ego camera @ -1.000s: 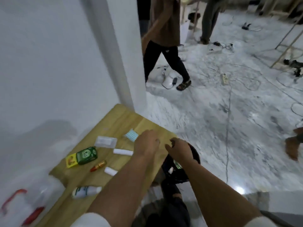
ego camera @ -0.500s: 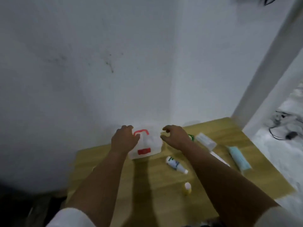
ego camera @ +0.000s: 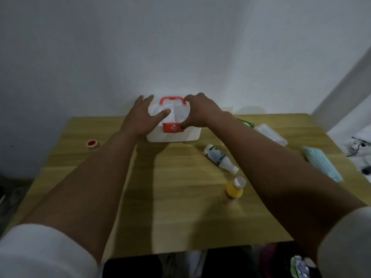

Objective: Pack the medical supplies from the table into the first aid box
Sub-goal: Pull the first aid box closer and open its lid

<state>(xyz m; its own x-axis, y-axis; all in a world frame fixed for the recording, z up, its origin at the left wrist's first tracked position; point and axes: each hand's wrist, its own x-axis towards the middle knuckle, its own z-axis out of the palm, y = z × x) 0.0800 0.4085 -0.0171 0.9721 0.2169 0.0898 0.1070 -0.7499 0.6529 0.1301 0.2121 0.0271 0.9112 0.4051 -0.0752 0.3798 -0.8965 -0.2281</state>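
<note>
While both hands bracket the shut first aid box (ego camera: 174,131) at the tabletop's (ego camera: 170,207) far edge — left hand (ego camera: 143,118) flat, fingers spread; right hand (ego camera: 198,112) pinching its red latch (ego camera: 172,127) — 2 bottles lie unpacked nearby, probably awaiting opening.

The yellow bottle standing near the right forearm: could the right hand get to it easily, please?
Probably yes: the yellow bottle stands in the open beside the forearm, nothing covering it; the right hand must first leave the first aid box.

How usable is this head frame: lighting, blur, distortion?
Head view: dim and soft throughout; arms cast dark shadows on the table; the first aid box is overexposed, with label detail lost; wide-angle stretch enlarges the sleeves; bottle print is unreadable.
</note>
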